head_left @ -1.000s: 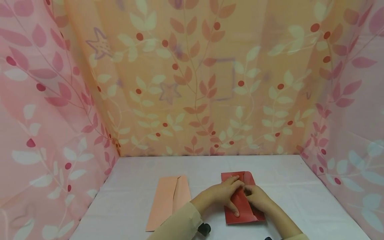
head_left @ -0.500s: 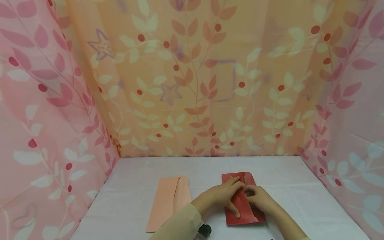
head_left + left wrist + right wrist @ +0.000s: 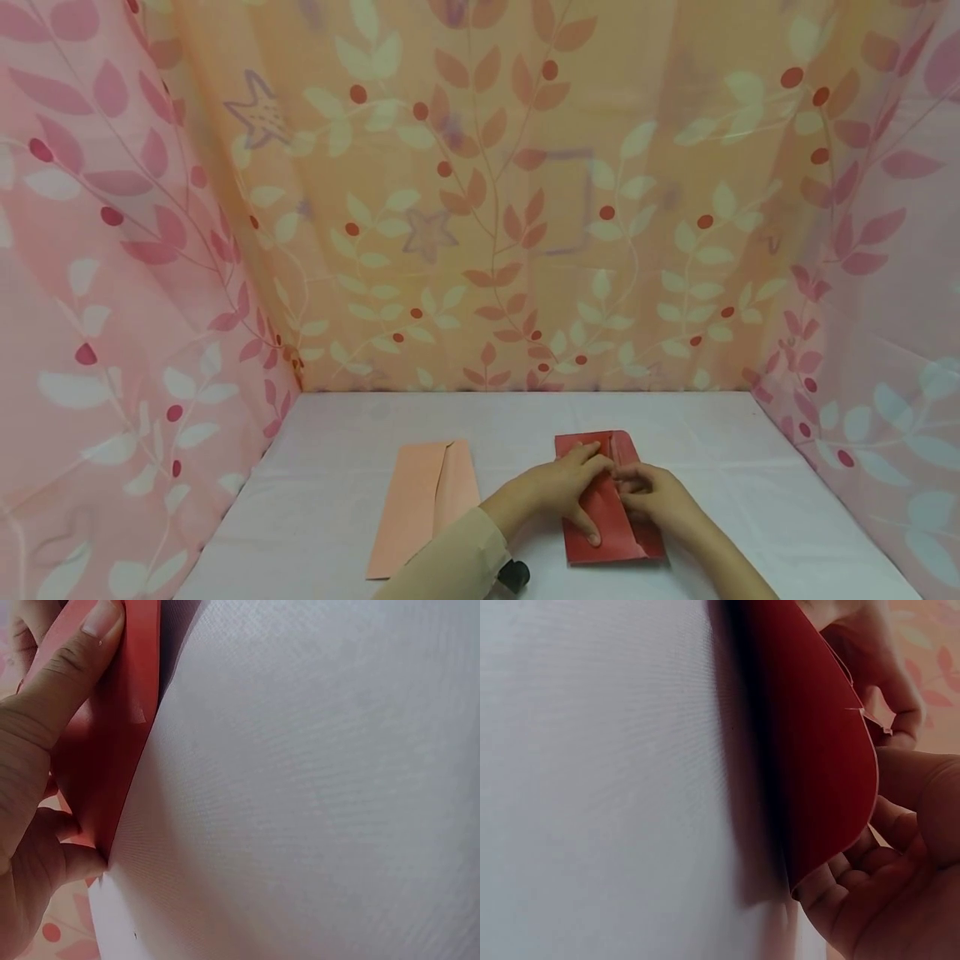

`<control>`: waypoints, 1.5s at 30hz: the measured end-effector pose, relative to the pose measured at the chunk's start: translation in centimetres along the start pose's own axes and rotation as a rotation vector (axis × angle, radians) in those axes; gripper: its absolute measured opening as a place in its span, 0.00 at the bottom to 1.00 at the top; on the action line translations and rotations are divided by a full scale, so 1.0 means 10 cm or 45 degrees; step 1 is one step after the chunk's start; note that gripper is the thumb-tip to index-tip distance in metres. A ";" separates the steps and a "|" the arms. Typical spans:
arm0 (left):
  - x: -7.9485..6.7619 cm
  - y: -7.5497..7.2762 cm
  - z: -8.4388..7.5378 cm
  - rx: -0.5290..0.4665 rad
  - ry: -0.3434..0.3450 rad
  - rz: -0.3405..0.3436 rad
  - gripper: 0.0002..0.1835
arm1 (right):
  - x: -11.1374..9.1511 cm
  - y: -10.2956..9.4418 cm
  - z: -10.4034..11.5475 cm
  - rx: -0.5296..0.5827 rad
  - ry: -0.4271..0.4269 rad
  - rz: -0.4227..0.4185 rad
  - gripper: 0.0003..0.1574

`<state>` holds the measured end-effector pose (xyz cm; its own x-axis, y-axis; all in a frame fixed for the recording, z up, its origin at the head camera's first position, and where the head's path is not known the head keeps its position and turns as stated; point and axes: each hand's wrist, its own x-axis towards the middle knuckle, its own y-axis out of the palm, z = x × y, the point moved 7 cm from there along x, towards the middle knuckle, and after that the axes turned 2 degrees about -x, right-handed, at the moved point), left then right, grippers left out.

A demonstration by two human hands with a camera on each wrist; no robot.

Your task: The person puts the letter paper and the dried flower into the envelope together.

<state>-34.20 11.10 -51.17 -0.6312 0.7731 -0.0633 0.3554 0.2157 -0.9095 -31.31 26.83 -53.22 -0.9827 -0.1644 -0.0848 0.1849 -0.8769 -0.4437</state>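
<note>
A red paper envelope (image 3: 611, 533) lies on the white tabletop, its flap side to the right. My left hand (image 3: 557, 488) rests on its left part with fingers and thumb spread; the left wrist view shows the thumb (image 3: 71, 667) flat on the paper. At the slit along the flap, my right hand (image 3: 660, 497) has its fingers curled and seems to pinch the paper edge. In the right wrist view the raised red flap (image 3: 817, 765) hides some of those fingertips. What lies inside the envelope cannot be seen.
To the left lies a peach envelope (image 3: 408, 500), partly covered by the left sleeve (image 3: 450, 558). A black wrist device (image 3: 514, 575) hangs under that forearm. Patterned cloth walls (image 3: 480, 250) border the white table (image 3: 337, 425) at the back and sides.
My right hand has shifted slightly to the right at the slit, its fingers changing position a little. The left hand and both envelopes stay nearly in place.
</note>
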 end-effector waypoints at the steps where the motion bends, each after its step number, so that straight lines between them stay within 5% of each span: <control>1: 0.00 0.00 0.00 0.003 0.000 -0.002 0.53 | -0.02 -0.01 0.01 -0.009 -0.006 -0.008 0.32; 7: 0.02 0.00 -0.01 0.031 0.020 -0.006 0.54 | -0.10 -0.10 0.02 -0.168 -0.055 -0.072 0.29; 18: 0.03 -0.01 -0.05 0.050 -0.003 0.015 0.52 | -0.20 -0.20 -0.11 -0.303 0.044 -0.175 0.31; 45: 0.07 0.03 -0.09 0.138 -0.087 0.132 0.54 | -0.29 -0.18 -0.18 -0.479 0.042 -0.135 0.33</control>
<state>-33.92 12.24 -51.11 -0.6418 0.7445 -0.1837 0.3467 0.0681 -0.9355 -28.83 29.64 -53.77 -0.9970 -0.0619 -0.0473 0.0764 -0.6603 -0.7471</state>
